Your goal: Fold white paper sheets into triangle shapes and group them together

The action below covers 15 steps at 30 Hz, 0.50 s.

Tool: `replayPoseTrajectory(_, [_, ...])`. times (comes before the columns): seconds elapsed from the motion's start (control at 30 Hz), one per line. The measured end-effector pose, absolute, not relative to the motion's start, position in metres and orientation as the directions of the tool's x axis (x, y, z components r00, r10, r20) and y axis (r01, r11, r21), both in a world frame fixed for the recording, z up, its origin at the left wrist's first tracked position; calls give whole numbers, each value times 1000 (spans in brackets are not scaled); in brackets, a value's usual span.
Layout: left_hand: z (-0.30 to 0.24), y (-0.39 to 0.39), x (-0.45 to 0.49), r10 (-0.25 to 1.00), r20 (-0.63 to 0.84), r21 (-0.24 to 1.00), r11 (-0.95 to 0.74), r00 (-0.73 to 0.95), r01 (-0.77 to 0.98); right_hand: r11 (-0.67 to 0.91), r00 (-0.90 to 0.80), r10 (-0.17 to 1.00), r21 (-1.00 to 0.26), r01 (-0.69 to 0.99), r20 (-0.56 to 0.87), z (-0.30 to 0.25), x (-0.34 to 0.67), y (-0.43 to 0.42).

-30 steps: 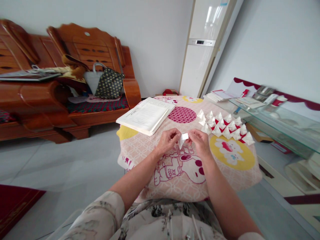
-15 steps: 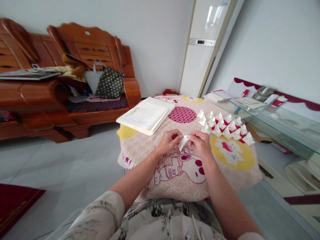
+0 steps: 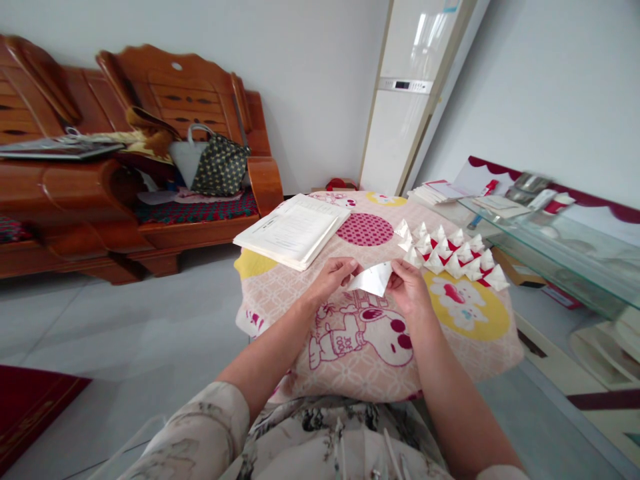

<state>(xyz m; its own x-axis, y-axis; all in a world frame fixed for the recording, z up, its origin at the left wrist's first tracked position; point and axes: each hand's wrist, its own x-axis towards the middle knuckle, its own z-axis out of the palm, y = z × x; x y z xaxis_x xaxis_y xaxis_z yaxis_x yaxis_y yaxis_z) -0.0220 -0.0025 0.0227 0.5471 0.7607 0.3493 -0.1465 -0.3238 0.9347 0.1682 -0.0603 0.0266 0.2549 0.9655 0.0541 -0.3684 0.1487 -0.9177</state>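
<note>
A small white paper piece (image 3: 373,278), partly folded, is held just above a table covered by a pink cartoon-print cloth (image 3: 370,347). My left hand (image 3: 334,277) pinches its left corner. My right hand (image 3: 411,288) pinches its right side. Both hands are closed on the paper. Just beyond my right hand, several folded white and red paper triangles (image 3: 453,257) lie in rows on the cloth.
A stack of white sheets (image 3: 293,230) lies at the table's far left. A glass shelf (image 3: 565,247) with small items stands to the right. A wooden bench (image 3: 125,167) with a dotted bag (image 3: 217,167) lines the left wall. A tall white air conditioner (image 3: 410,93) stands behind.
The paper between my hands has opened out from a small folded bit into a wider flat piece. My hands have moved slightly apart and a little upward.
</note>
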Motion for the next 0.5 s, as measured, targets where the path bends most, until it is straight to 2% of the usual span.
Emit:
replayPoseTrajectory(0.1, [21, 0, -23, 787, 319, 947, -239, 528, -216, 188, 280, 959, -860, -474, 55, 20, 172, -55])
replayPoseTrajectory(0.23, [23, 1, -26, 733, 322, 929, -123, 599, -348, 256, 329, 942, -772, -582, 64, 17, 172, -50])
replayPoseTrajectory(0.37, [28, -3, -26, 705, 269, 911, 34, 656, -410, 209, 257, 965, -762, -613, 58, 19, 169, -51])
replayPoseTrajectory(0.5, [28, -3, -24, 780, 239, 841, 132, 579, -525, 141, 133, 988, -803, -579, 77, 21, 164, -57])
